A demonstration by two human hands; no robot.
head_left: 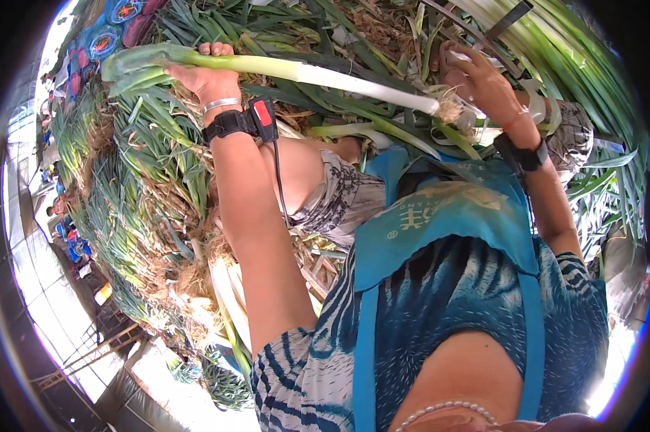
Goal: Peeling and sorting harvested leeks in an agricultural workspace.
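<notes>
A long leek (354, 86), white toward its root end and green at the leafy end, stretches across in front of me. My left hand (208, 78) is closed round its green part, with the leaves flopping out to the left. The hairy root tuft (449, 108) points right, close to my right hand (483, 88). My right hand's fingers are bent but apart, beside the root end and over loose peelings; I see nothing gripped in them.
Heaps of leeks (131, 187) with dry roots and leaves lie along the left and far side. More long leeks (555, 57) are stacked at the upper right, by a dark strip (511, 18). My knees, in patterned shorts (346, 191), and a blue apron (440, 216) are close below.
</notes>
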